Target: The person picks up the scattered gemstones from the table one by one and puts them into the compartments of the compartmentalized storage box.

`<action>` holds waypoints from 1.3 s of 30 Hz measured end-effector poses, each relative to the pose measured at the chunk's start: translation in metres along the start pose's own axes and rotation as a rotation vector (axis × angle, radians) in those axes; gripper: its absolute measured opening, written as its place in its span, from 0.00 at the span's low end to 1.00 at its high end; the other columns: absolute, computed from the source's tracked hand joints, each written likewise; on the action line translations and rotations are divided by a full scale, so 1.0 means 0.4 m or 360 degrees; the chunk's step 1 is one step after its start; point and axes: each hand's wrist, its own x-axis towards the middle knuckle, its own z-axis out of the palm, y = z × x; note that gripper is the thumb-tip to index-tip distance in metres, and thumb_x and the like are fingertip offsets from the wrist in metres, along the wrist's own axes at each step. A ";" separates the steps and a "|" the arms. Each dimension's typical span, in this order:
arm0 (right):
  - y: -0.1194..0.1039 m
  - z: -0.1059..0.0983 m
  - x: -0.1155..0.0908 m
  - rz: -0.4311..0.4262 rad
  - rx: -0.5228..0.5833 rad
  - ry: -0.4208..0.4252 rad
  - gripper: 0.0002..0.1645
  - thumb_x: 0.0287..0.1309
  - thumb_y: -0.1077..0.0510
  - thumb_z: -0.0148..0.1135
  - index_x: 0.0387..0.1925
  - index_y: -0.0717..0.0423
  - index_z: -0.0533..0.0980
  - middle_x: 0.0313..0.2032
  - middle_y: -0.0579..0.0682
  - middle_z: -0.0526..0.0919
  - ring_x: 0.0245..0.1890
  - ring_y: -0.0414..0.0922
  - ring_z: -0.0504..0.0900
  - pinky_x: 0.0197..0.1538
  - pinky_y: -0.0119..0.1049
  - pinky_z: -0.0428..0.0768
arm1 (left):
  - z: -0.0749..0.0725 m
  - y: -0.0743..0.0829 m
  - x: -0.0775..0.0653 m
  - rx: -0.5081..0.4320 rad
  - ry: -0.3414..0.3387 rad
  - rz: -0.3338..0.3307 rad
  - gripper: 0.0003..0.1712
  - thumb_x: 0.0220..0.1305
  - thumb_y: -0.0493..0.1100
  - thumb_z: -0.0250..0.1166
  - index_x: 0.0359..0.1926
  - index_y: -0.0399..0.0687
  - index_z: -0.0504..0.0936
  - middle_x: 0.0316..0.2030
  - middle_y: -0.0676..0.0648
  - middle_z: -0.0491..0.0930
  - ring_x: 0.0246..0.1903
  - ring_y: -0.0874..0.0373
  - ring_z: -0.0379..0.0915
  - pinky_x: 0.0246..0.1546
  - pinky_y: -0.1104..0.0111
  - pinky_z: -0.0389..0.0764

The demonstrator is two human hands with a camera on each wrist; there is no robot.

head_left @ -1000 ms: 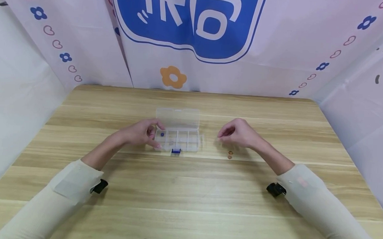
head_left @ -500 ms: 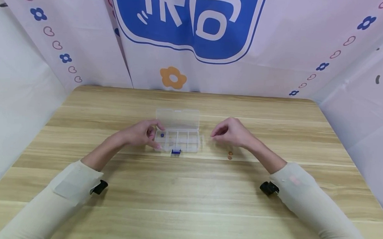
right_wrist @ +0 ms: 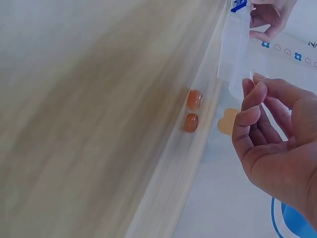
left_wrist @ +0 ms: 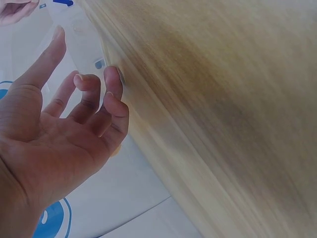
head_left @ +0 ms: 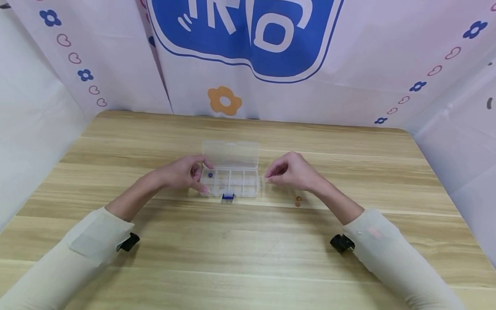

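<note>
A clear plastic compartment box (head_left: 236, 191) lies on the table, its clear lid (head_left: 230, 155) opened away toward the back. My left hand (head_left: 181, 172) holds the box's left end, thumb at the front and index finger at the back. One round blue bead (head_left: 210, 175) sits in the back left compartment. Just right of the box, my right hand (head_left: 293, 171) pinches a small clear piece (right_wrist: 251, 75) between thumb and index finger; its exact kind is too faint to tell. Two shiny orange beads (right_wrist: 194, 100) lie on the table near that hand.
A blue latch (head_left: 228, 196) is at the box's front edge. The wooden table (head_left: 236, 255) ends at a white printed cloth (head_left: 315, 102) behind. A black wrist camera mount (head_left: 342, 242) sits under the right sleeve, another (head_left: 128, 242) under the left.
My right hand has moved left, closer to the box's right end, with the small clear piece still pinched. The left hand, the box and the orange beads stay where they were.
</note>
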 end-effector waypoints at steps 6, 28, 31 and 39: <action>-0.017 0.012 0.008 -0.0009 0.0010 -0.0026 0.03 0.59 0.69 0.72 0.36 0.66 0.87 0.32 0.53 0.89 0.31 0.46 0.86 0.36 0.32 0.83 | -0.003 0.002 -0.003 0.0021 -0.0009 0.0007 0.35 0.59 0.33 0.76 0.64 0.28 0.71 0.24 0.48 0.70 0.25 0.57 0.64 0.26 0.70 0.67; -0.041 0.047 0.043 -0.0108 -0.0072 -0.0084 0.04 0.62 0.66 0.71 0.37 0.64 0.88 0.31 0.50 0.89 0.29 0.41 0.84 0.36 0.33 0.82 | -0.003 0.001 -0.002 -0.0004 -0.0013 0.0003 0.35 0.60 0.33 0.76 0.64 0.28 0.71 0.24 0.48 0.70 0.25 0.58 0.63 0.27 0.70 0.67; -0.041 0.052 0.050 -0.0124 -0.0079 -0.0088 0.04 0.63 0.66 0.71 0.37 0.65 0.88 0.31 0.50 0.89 0.29 0.41 0.83 0.35 0.33 0.82 | -0.003 0.000 -0.001 -0.0007 -0.0012 0.0003 0.35 0.60 0.33 0.76 0.64 0.28 0.71 0.24 0.48 0.70 0.25 0.58 0.63 0.26 0.70 0.67; -0.045 0.065 0.062 -0.0127 -0.0045 -0.0085 0.03 0.62 0.67 0.71 0.36 0.64 0.88 0.31 0.51 0.89 0.28 0.41 0.84 0.34 0.33 0.83 | -0.001 -0.003 0.000 0.0022 -0.0002 0.0026 0.35 0.59 0.33 0.76 0.64 0.28 0.71 0.24 0.48 0.70 0.25 0.57 0.64 0.27 0.70 0.68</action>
